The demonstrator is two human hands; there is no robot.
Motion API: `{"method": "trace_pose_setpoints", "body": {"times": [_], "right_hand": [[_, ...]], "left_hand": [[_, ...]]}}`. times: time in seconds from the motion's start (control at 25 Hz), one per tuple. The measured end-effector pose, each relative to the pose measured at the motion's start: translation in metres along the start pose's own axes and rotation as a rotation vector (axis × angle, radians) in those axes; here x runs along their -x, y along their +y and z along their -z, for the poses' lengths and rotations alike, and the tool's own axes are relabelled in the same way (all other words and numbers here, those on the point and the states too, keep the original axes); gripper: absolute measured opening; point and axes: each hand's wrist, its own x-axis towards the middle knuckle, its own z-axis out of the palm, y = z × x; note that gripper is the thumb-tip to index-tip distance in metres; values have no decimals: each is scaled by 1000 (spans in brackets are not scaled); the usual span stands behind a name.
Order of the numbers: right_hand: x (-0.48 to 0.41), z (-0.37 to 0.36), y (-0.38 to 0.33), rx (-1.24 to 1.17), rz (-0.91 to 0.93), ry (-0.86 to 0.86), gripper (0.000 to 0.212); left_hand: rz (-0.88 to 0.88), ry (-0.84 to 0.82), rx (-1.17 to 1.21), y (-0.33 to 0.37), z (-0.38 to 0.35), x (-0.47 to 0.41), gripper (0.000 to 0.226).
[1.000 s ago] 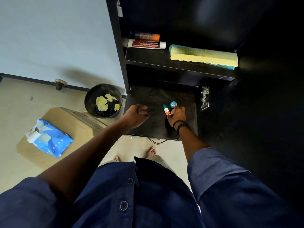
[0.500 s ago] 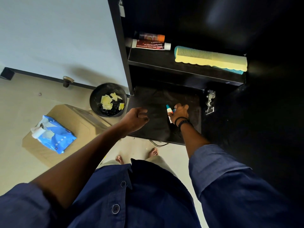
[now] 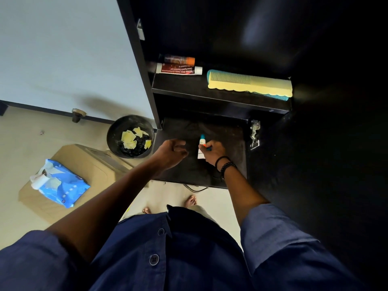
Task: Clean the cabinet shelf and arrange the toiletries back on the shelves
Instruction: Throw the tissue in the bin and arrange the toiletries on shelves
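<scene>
Right hand (image 3: 214, 152) grips a small white tube (image 3: 201, 147) with teal cap and orange band, fingers curled round its lower part, cap pointing to 12 o'clock. Hand and tube are over the lower shelf (image 3: 231, 169) of the black cabinet (image 3: 147, 80). Left hand (image 3: 170, 152) is just beside the right, at its 9 o'clock, over the same shelf; its fingers are loosely curled and hold nothing. The upper shelf (image 3: 189, 89), at 12 o'clock of the hands, carries a red-and-white tube (image 3: 179, 70) lying flat and a dark tube with orange cap (image 3: 179, 59) just behind it. At 3 o'clock of these, a yellow comb (image 3: 249, 86) lies on a teal comb (image 3: 275, 97). On the floor at 9 o'clock of the cabinet stands a black bin (image 3: 117, 126) holding yellow paper scraps. Near it is a cardboard box (image 3: 98, 171) bearing a blue wipes pack (image 3: 63, 185).
</scene>
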Motion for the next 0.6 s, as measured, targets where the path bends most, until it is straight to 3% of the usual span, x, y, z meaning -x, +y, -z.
{"method": "trace_pose_setpoints", "body": {"times": [0.16,0.36,0.6], "right_hand": [[35,25,-40,-364,108,-55,14],[91,74,-90,-506,315,-86,15],[127,114,-130,-572,471,15,19]], "left_hand": [[-77,57,65,24,3,11,44],[-341,103,138,62,14,41,18],[-551,59,283,110,36,80,27]]}}
